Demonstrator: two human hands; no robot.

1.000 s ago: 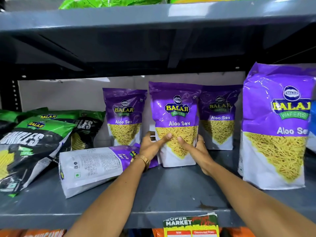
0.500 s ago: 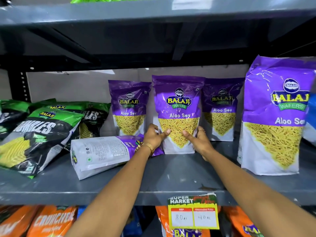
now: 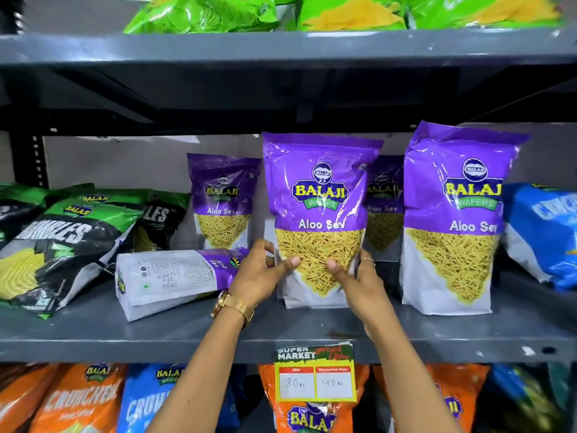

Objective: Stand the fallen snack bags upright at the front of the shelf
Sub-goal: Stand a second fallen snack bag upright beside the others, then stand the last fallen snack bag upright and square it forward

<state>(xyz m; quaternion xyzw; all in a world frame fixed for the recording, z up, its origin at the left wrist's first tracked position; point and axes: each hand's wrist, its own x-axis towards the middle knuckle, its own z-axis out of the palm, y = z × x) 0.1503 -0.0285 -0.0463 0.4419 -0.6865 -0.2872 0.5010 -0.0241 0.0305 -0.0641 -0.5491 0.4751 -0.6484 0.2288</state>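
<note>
A purple Aloo Sev bag stands upright near the front of the grey shelf. My left hand grips its lower left edge and my right hand its lower right edge, thumbs on the front. To the left, another purple Aloo Sev bag lies on its side, back label up. A third purple bag stands upright at the right front. Two more Aloo Sev bags, one at the left and one at the right, stand at the back.
Black-and-green snack bags lean at the left. A blue bag leans at the far right. Green bags sit on the shelf above; orange and blue bags fill the shelf below. A price tag hangs on the front lip.
Both hands have pulled the middle purple bag forward from the back row toward the shelf front, still upright. The camera has moved closer and lower.
</note>
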